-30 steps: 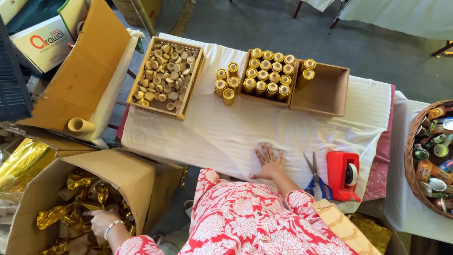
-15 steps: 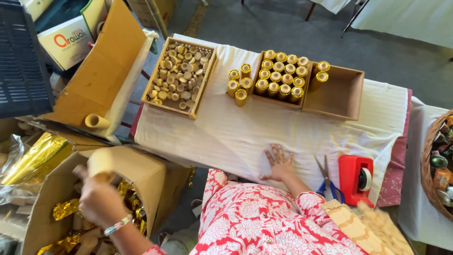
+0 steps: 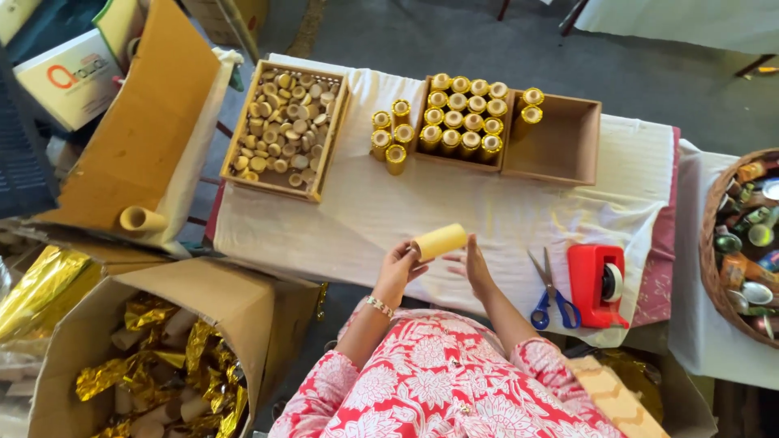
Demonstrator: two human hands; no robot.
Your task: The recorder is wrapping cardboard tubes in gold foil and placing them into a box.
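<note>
My left hand (image 3: 398,264) grips one end of a plain yellow cardboard tube (image 3: 441,241), held level above the near part of the white-clothed table (image 3: 349,219). Just to its right, my right hand (image 3: 473,266) hovers with fingers spread, close to the tube's other end and holding nothing. Farther back stands a wooden box (image 3: 503,123) with several gold-wrapped tubes (image 3: 462,113) upright in its left half; three more stand beside it. A wooden tray (image 3: 284,126) to the left is full of small round caps.
Blue-handled scissors (image 3: 546,292) and a red tape dispenser (image 3: 596,284) lie at my right. An open cardboard box (image 3: 146,357) with gold foil and tubes stands on the floor at my left. A wicker basket (image 3: 734,243) of small items sits far right.
My left hand came up out of the cardboard box on the floor with a yellow tube and brought it over the table. My right hand lifted off the cloth toward it.
</note>
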